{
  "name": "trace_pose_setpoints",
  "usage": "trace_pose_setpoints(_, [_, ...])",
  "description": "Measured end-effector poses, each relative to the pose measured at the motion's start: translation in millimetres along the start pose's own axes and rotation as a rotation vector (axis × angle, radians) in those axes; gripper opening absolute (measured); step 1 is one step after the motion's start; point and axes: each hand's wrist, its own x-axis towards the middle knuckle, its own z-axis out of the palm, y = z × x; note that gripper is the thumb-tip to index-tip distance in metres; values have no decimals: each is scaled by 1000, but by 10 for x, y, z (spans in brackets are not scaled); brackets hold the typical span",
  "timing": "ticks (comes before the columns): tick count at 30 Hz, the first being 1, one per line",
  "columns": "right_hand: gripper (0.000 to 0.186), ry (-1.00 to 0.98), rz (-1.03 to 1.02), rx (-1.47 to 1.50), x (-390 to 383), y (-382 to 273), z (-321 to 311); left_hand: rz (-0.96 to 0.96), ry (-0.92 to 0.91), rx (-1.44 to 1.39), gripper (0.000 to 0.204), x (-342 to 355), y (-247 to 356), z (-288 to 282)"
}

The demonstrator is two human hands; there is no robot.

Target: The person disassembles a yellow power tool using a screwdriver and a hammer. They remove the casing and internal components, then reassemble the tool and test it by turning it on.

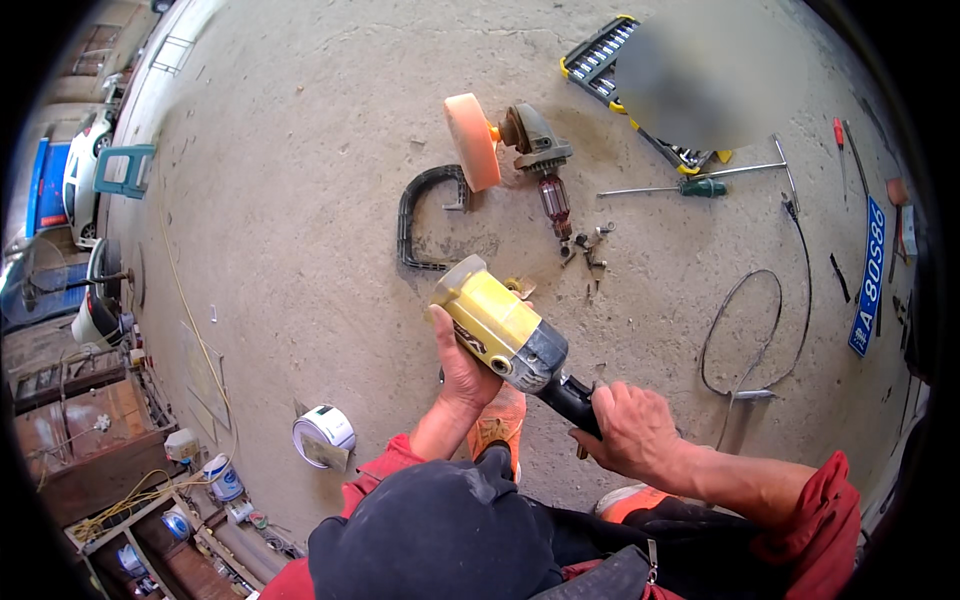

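Left hand point(468, 378) cupped round the yellow casing point(500, 308), right hand point(632, 428) closed on its black handle point(570, 400); steady support at both ends, clear of loose screws point(598, 265), is advised.

Evenly lit, softly shadowed on the floor point(300, 220), crisp at centre, bent and blackened toward the edges, blurred grey upper right.

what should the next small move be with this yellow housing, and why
I'd probably tilt the front end of the yellow housing up for a look inside: the armature lies out on the floor near small loose parts, while the left hand supports the housing and the right hand is at its black handle.
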Motion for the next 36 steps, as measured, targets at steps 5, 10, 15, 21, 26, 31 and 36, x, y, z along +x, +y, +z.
trace_pose_setpoints(5, [43, -62, 84, 174, -9, 0, -39, 25, -14, 28, 93, -16, 44, 34])
trace_pose_setpoints(10, [62, 11, 220, 340, 83, 103, -173, 44, -44, 87, 86, -55, 134, 95])
trace_pose_setpoints(15, [98, 67, 55, 659, 340, 161, -419, 3, -209, 69, 73, -49, 212, 230])
trace_pose_setpoints(21, [99, 39, 68, 871, 330, 288, -898, 160, -628, 737, 82, -62, 533, 1106])
trace_pose_setpoints(26, [91, 218, -53, 810, -194, 428, -1375, 256, -1018, 854, 97, -184, 563, 2016])
trace_pose_setpoints(31, [96, 446, 62, 739, -1217, 513, -1990, 433, -1433, 808, 107, -327, 303, 3045])
trace_pose_setpoints(36, [88, 755, 201, 751, -1774, 696, -2269, 380, -1511, 740, 112, -260, -284, 3732])
